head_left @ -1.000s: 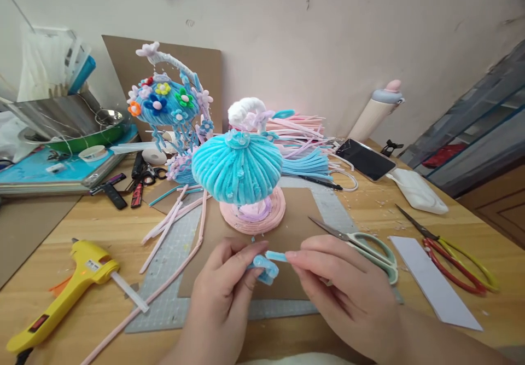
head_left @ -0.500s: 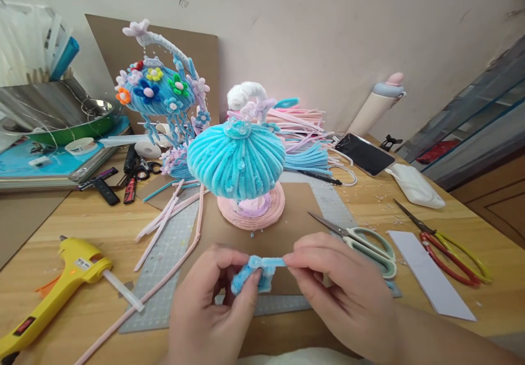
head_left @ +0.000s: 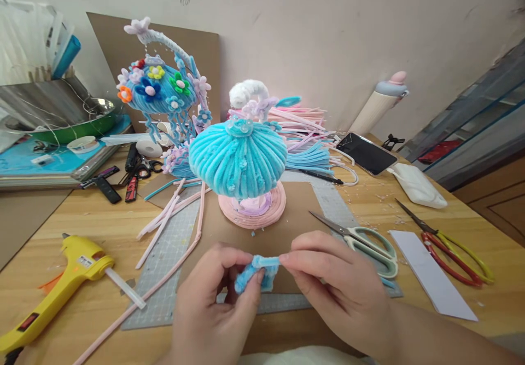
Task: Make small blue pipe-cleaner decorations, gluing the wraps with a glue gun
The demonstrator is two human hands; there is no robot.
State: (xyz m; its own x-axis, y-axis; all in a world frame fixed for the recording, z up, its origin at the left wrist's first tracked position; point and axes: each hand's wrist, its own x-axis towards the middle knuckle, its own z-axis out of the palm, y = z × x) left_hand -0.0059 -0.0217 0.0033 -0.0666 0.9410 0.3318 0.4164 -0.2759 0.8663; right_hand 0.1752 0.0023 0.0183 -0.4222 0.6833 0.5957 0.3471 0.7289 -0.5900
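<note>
My left hand pinches a small coil of light-blue pipe cleaner between thumb and fingers. My right hand grips the free end of the same pipe cleaner with its fingertips, right beside the coil. Both hands hover low over a brown cardboard sheet on a grey cutting mat. Just beyond them stands a light-blue domed pipe-cleaner figure on a pink coiled base.
A yellow glue gun lies at the left. Green-handled scissors and red-and-yellow scissors lie right, near a white card. A flowered blue pipe-cleaner piece, loose pink stems, a phone and a steel bowl sit behind.
The blue pipe cleaner's free end has grown shorter as the coil got bulkier in my left fingers. Both hands dropped slightly nearer me.
</note>
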